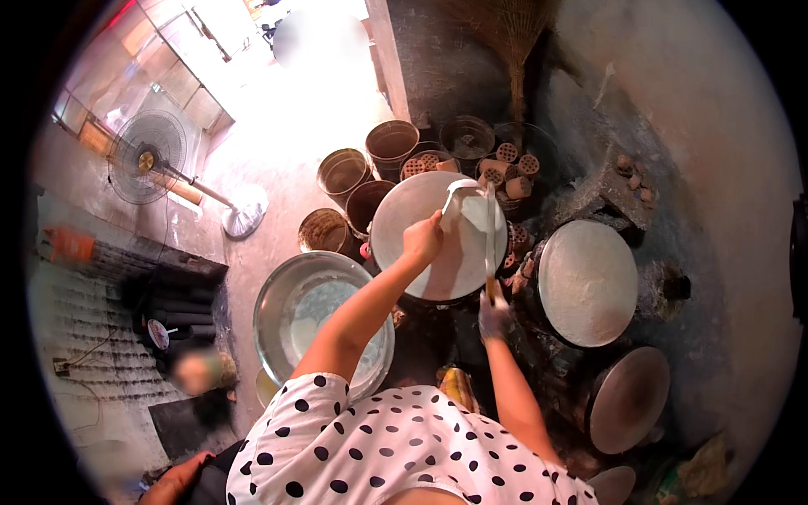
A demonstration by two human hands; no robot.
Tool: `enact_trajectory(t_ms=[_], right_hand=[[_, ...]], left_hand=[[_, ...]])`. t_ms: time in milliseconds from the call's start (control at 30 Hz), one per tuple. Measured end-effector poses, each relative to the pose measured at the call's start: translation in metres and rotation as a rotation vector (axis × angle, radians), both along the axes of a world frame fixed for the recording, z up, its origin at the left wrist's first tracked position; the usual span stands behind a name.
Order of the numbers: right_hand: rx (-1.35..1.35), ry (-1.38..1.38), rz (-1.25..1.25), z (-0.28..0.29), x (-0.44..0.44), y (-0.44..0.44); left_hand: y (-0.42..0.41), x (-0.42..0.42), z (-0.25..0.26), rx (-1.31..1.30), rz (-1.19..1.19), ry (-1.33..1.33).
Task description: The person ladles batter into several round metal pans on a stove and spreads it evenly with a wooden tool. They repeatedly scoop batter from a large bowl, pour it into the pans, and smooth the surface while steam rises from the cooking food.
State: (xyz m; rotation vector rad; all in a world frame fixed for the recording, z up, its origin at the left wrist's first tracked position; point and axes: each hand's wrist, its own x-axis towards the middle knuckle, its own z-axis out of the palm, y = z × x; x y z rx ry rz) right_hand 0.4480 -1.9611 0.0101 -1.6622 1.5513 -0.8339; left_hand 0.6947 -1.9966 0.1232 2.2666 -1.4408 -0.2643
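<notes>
My left hand, bare, is over the round griddle in front of me. From its fingers a strip of white batter or dough runs up towards the far end of a long flat stick. My right hand, partly in what looks like a thin glove, is closed around the stick's near handle. A pale white patch lies on the griddle's far right. Below my left forearm stands a large metal basin with whitish liquid inside. A second griddle, at the right, bears a white layer.
Several empty-looking metal buckets and buckets of perforated clay-coloured briquettes stand beyond the griddle. More round griddles line the lower right. A standing fan is at the left. Another person's arm shows at lower left.
</notes>
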Motion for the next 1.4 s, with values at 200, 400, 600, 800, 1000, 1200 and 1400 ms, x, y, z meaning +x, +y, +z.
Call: enact_trajectory(t_ms=[200,400,600,800,1000,1200,1400], right_hand=[[0.167,-0.352,-0.096,-0.012,0.026,-0.003],[0.418,-0.420,-0.054,0.025,0.087,-0.018],[0.265,-0.429,-0.160,-0.008,0.059,-0.008],[0.583,-0.491,0.104,0.057,0.083,-0.044],[0.251,-0.143,-0.035,0.033,0.054,-0.044],[0.717,-0.259,0.284,0.059,0.079,-0.087],[0.543,-0.252,0.048,-0.004,0.053,-0.119]], left_hand=[[0.048,0.029,0.061,-0.549,0.151,0.000],[0.111,0.038,0.114,-0.592,0.235,0.443],[0.239,0.032,0.080,-0.431,0.356,1.163],[0.357,0.016,0.009,-0.354,0.710,1.496],[0.421,0.002,-0.028,-0.520,0.877,1.653],[0.438,0.009,-0.059,-0.608,0.986,1.873],[0.442,0.001,-0.067,-0.595,1.047,1.880]])
